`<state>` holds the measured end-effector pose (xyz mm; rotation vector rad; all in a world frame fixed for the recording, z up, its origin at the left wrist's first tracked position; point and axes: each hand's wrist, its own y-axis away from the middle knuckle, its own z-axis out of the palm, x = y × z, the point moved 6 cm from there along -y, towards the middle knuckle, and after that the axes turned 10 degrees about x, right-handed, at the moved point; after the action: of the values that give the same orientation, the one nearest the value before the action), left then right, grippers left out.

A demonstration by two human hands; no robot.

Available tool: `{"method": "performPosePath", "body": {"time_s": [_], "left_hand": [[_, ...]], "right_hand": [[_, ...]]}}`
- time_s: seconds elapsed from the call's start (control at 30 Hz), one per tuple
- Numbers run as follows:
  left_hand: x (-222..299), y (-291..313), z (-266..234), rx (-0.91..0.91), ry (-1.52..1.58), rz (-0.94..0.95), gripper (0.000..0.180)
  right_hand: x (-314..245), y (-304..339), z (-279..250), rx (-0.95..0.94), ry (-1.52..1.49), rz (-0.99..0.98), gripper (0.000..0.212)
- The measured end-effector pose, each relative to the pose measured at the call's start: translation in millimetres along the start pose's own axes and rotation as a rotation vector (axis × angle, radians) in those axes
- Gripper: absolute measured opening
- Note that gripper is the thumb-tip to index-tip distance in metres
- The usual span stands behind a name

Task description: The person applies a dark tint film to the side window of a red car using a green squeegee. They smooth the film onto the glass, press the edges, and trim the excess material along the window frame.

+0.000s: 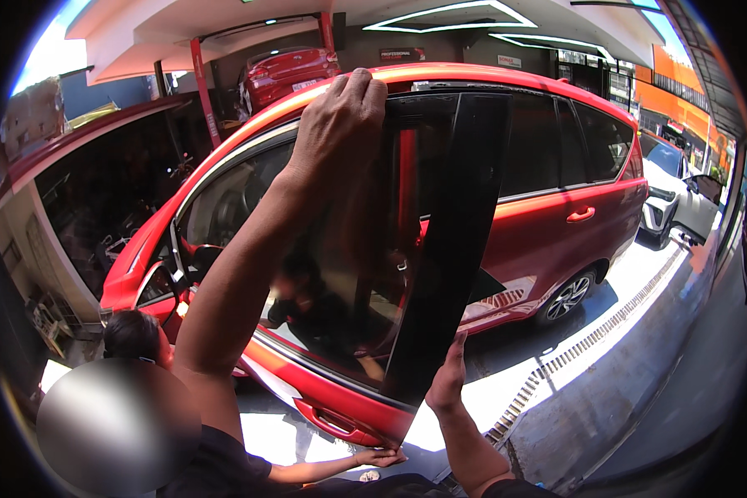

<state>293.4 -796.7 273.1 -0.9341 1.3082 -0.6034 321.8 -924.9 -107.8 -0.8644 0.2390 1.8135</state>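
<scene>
In front of me is the open front door (353, 375) of a red car. My left hand (340, 112) reaches up, its fingers curled over the top of the door's window frame. My right hand (449, 373) lies against the door's rear edge, fingers stretched upward; its inner side is partly hidden. Between my hands are the dark window glass (340, 241) and the wide black pillar (452, 232) of the door. Another person's hand (380, 457) touches the lower rear corner of the door, below the red door handle (336, 423).
A person (133, 340) is close by at the lower left. The red car's body (548, 232) stands behind the door. A second red car (286, 75) is farther back beside red posts. At the right are a white car (668, 183) and a floor grating (556, 365).
</scene>
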Motion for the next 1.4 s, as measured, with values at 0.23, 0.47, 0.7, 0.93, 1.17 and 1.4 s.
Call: {"method": "performPosePath", "body": {"time_s": [0.23,0.47,0.7,0.93,1.17,1.4], "left_hand": [[-32.6,9.7,2.2,0.067,0.408,-0.511,0.014],[-25.6,10.4,0.0,-0.038,0.406,-0.279,0.017],[-18.6,-9.6,2.9,-0.118,0.178,-0.075,0.01],[-27.9,-4.6,7.9,-0.087,0.429,-0.26,0.012],[-8.3,-19.4,4.3,-0.074,0.205,0.001,0.012],[-18.7,-19.7,20.9,-0.136,0.425,-0.142,0.013]], "right_hand": [[-16.7,-3.7,7.5,0.163,-0.028,0.01,0.067],[-12.6,-8.5,2.6,0.142,0.002,-0.005,0.063],[-31.1,1.1,28.8,0.101,-0.011,-0.03,0.055],[-20.8,-5.9,17.4,0.073,-0.07,0.003,0.051],[-18.8,-10.2,12.3,0.083,0.025,-0.078,0.049],[-4.1,-15.2,1.6,0.144,0.006,-0.009,0.049]]}}
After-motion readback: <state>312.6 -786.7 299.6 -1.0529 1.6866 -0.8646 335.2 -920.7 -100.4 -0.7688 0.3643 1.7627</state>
